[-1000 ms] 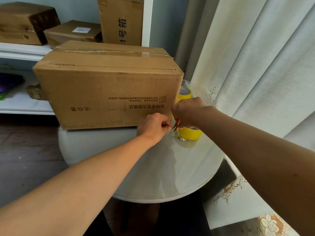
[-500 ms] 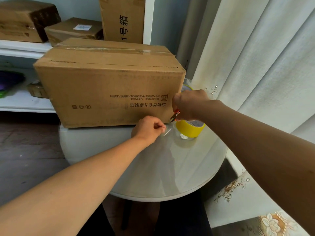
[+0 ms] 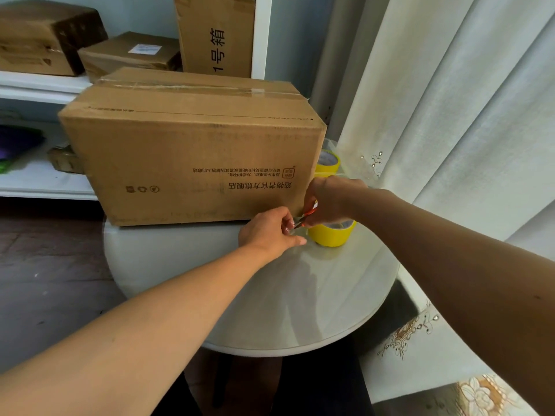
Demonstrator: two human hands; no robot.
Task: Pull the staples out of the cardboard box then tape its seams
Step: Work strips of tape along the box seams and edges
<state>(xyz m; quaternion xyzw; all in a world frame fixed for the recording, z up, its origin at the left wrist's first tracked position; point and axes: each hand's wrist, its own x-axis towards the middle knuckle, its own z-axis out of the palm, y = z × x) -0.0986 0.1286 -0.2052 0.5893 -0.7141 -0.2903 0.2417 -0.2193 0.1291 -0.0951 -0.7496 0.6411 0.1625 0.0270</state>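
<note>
Cardboard box sits toward the far left of a round pale table, its long printed side facing the camera. It is plain brown, closed, with black characters printed upside down along the lower part of that side and three small symbols near the lower left. Clear tape runs along the top seam, glossy and slightly wrinkled. The lower right corner of the box is where both hands meet.

Right hand is curled around a small tool with orange-red handles, its tip pointing down and left at the corner. Left hand has its fingers bent and pinched together just at the tool's tip; what they hold, if anything, is too small to tell.

Just behind the right hand stands a yellow tape roll on the table, and a second yellow roll peeks out beside the box's right end. White curtains hang to the right, and more boxes rest on a white shelf behind.
</note>
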